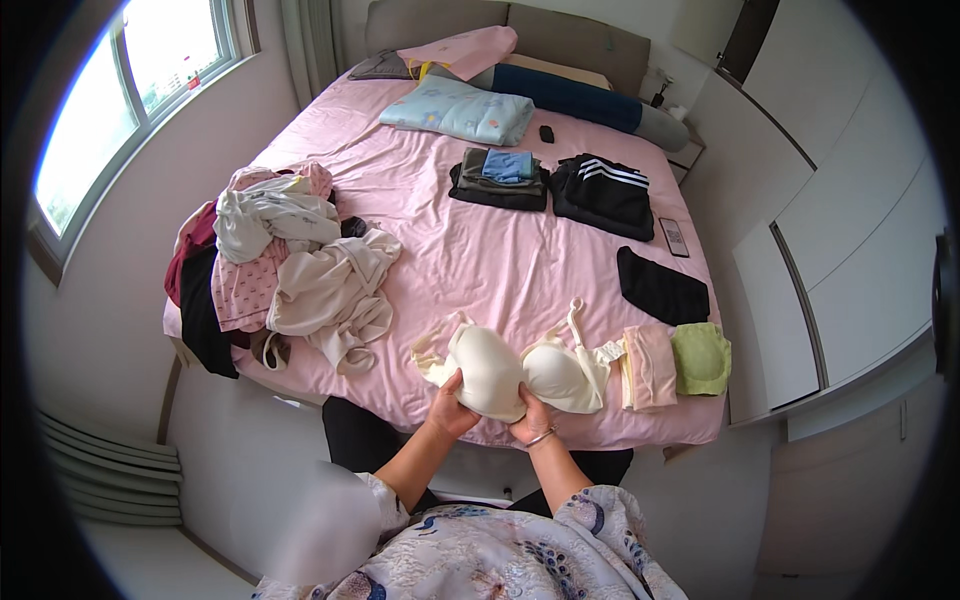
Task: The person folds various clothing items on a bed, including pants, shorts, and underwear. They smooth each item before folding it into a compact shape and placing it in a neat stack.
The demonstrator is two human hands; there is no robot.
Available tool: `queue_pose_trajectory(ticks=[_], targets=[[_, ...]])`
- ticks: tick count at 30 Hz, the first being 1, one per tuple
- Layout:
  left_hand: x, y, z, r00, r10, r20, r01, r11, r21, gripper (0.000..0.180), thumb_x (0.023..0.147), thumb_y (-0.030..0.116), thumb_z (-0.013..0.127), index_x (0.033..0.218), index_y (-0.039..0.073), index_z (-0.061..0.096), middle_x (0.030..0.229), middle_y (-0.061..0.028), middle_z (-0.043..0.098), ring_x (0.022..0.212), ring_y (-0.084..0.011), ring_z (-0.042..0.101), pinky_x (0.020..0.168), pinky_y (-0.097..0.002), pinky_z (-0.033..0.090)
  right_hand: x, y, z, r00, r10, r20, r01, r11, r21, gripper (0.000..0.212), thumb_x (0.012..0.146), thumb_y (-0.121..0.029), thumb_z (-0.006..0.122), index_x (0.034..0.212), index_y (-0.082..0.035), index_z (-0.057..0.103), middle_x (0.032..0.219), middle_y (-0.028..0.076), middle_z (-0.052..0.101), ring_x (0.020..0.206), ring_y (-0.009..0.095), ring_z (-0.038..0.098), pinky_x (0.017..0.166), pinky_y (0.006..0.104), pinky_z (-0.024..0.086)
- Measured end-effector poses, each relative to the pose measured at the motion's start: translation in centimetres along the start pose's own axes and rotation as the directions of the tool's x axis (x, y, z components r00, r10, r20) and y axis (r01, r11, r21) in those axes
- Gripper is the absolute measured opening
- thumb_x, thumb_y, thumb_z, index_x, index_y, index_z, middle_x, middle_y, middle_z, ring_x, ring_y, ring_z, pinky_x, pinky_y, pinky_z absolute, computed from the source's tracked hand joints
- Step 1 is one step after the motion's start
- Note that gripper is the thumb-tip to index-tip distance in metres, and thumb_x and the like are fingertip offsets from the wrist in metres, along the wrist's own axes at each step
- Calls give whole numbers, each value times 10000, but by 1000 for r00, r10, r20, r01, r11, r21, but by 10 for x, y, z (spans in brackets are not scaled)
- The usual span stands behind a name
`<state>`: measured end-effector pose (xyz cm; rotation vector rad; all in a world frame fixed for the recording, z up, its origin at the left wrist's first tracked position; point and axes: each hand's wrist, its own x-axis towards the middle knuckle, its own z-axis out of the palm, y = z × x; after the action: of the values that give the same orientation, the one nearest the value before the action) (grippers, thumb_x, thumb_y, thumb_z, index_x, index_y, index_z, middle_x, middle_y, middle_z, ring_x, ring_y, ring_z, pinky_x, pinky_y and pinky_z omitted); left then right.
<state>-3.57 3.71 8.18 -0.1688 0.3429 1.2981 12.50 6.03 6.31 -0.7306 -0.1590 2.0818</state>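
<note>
A cream bra (487,365) lies spread at the near edge of the bed, its cups side by side and its straps loose on the sheet. My left hand (455,408) grips the lower left edge of the left cup, with the thumb on top. On that same cup's lower right edge, my right hand (530,414) is closed, a bracelet at its wrist. The left cup is tipped up toward me, while the right cup rests on the bed. Just to the right sit a folded pink garment (650,367) and a folded green bra (702,359).
The bed has a pink sheet (420,240). A heap of loose clothes (290,260) covers its left side. Folded dark clothes (603,195), a small stack (498,178), a black folded piece (662,285) and a phone (674,238) lie at right. A blue quilt (458,110) is farther back.
</note>
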Motion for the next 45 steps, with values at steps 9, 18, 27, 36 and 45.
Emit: queue_pose_trajectory(ticks=[9,18,27,36,45], targets=[[1,32,-15,995,95,-15,-95,995,-24,438,832,209,531,1234,72,421,1190,-83,534,1099,-271,503,968,-429,374,-5,-48,-21,970,-220,-107,237,952,191,302,832,-257,566,1096,-112,554,1042,27,613,951,201,584,822,369,479],[-24,81,-1,939,342,20,-341,939,-36,359,756,283,590,1063,100,551,1123,-78,578,1084,-270,510,1000,-447,321,-32,-106,-38,933,-320,-166,308,947,-91,254,810,-188,598,1049,-113,556,1024,1,582,900,163,564,778,343,464],[-94,78,87,882,471,22,-471,881,51,181,807,225,572,931,93,561,945,-47,621,937,-219,585,863,-384,465,-136,-147,17,909,-415,40,414,910,27,241,864,-296,517,710,-111,524,761,49,593,648,133,520,548,257,412],[48,118,-3,915,286,-284,-135,881,453,339,881,272,498,1155,72,494,1101,-84,548,991,-229,529,850,-391,408,-14,-145,-31,944,-269,-191,164,884,-437,414,871,-322,523,1243,-171,426,1260,84,409,972,212,492,804,382,431],[10,158,-46,598,792,123,-378,144,915,173,808,72,591,968,7,589,819,-13,593,715,-72,535,621,-191,422,-65,-140,-142,294,-934,-201,307,292,-906,184,853,-164,570,957,-14,548,820,60,601,656,98,549,575,214,452]])
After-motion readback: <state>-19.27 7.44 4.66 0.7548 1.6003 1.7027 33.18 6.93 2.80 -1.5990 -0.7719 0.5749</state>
